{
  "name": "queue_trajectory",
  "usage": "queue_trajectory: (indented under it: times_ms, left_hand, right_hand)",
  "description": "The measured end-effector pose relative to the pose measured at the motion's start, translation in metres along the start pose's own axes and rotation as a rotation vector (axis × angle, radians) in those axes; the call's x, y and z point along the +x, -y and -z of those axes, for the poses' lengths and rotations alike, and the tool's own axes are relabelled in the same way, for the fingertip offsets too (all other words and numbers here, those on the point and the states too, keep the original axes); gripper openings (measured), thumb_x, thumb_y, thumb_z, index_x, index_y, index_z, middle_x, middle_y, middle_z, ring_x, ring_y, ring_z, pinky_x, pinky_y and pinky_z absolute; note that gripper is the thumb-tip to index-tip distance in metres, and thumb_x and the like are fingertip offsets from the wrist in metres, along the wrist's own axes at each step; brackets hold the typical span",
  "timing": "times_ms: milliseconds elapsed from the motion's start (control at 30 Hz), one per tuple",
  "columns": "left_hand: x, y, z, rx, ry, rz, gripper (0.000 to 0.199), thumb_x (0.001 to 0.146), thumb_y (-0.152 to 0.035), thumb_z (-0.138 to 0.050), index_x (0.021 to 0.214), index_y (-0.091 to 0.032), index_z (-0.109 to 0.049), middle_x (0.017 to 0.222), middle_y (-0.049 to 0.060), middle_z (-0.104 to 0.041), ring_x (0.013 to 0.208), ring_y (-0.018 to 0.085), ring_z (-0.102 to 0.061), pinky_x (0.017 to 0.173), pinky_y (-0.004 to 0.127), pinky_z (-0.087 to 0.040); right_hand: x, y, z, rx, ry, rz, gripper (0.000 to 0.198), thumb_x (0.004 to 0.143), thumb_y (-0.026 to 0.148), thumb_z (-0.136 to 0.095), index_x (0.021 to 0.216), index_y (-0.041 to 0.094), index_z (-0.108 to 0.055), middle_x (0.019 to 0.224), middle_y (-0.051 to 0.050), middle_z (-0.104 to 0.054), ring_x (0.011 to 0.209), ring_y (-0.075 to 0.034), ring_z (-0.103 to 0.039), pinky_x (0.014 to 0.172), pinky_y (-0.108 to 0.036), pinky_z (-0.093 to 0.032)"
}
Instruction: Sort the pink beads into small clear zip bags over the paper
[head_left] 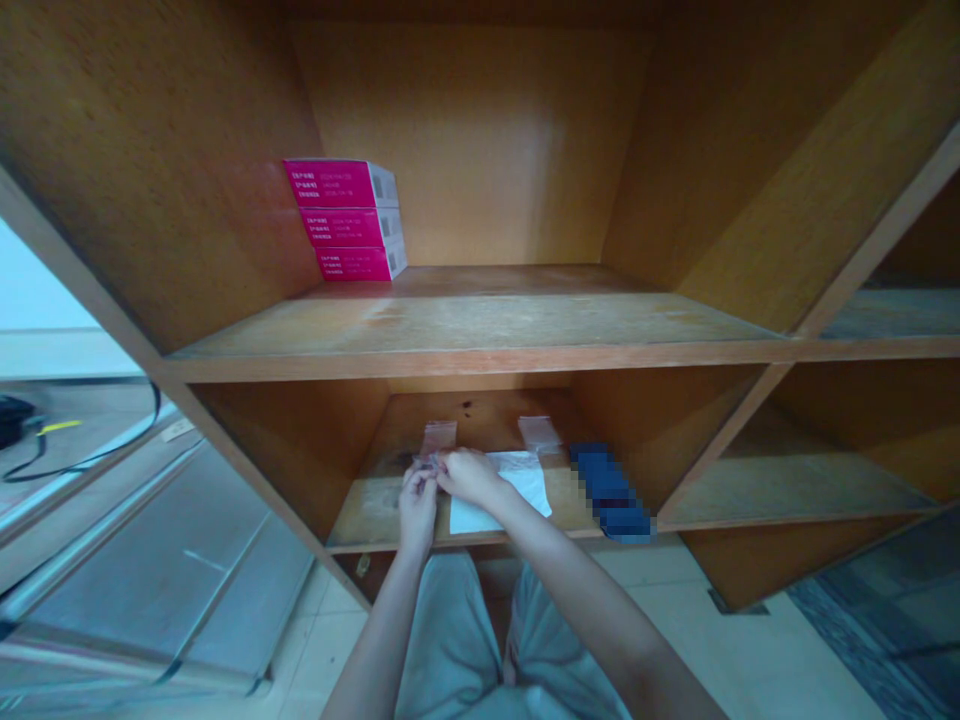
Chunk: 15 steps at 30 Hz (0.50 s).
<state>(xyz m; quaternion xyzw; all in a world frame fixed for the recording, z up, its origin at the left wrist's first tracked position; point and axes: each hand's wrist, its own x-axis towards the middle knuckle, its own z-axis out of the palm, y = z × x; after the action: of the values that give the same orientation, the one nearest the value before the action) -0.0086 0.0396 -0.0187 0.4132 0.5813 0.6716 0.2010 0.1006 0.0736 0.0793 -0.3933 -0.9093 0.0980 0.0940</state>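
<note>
Okay, so your left hand (418, 505) and right hand (466, 474) are right up against each other, fingers bent inward and the tips meeting in a pinch. Looks like some glossy bit of something is between them, but it's too small and blurry, so I honestly can't tell what you're grasping or which hand has hold of it.

Just past your fingertips, on the far side, there's a clear plastic bag (440, 433) lying flat on the lower shelf (352, 528); can't tell if you're touching it. A white sheet (525, 492) lies to the right, partly under your right hand and wrist. A second clear bag (540, 434) is at the far edge of that sheet, and a dark blue item (609, 492), all pixelated, sits further right, its near end at the shelf's front edge.

Above that, three pink-and-white boxes (346, 222) are stacked on the left of the upper shelf (487, 325). Your grey-looking trousers (450, 630) are at the near side, over a tiled floor (645, 580), and a metal-framed panel (161, 560) is down on the left.
</note>
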Motion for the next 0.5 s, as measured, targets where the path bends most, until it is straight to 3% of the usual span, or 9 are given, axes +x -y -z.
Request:
queue_trajectory:
  times_ms: [300,500]
  left_hand:
    - [0.0006,0.0043,0.0011,-0.020,-0.051,-0.014,0.012,0.068,-0.022,-0.053,0.057,-0.018,-0.055,0.080,0.002,-0.055,0.089,0.019,-0.050,0.086,0.031,-0.034]
    - [0.0008,0.0050,-0.0012,-0.119,-0.091,0.037,0.013,0.067,-0.026,-0.055,0.057,-0.019,-0.056,0.073,0.001,-0.055,0.081,0.018,-0.052,0.080,0.030,-0.039]
  right_hand:
    - [0.0015,0.0093,-0.0020,-0.049,-0.059,-0.048,0.024,0.081,0.021,-0.042,0.093,0.013,-0.062,0.087,-0.014,-0.067,0.080,-0.024,-0.064,0.068,-0.029,-0.046]
    - [0.0035,0.0065,0.0018,-0.081,-0.102,-0.191,0.025,0.081,0.024,-0.044,0.096,0.011,-0.060,0.086,-0.017,-0.066,0.080,-0.025,-0.064,0.071,-0.033,-0.046]
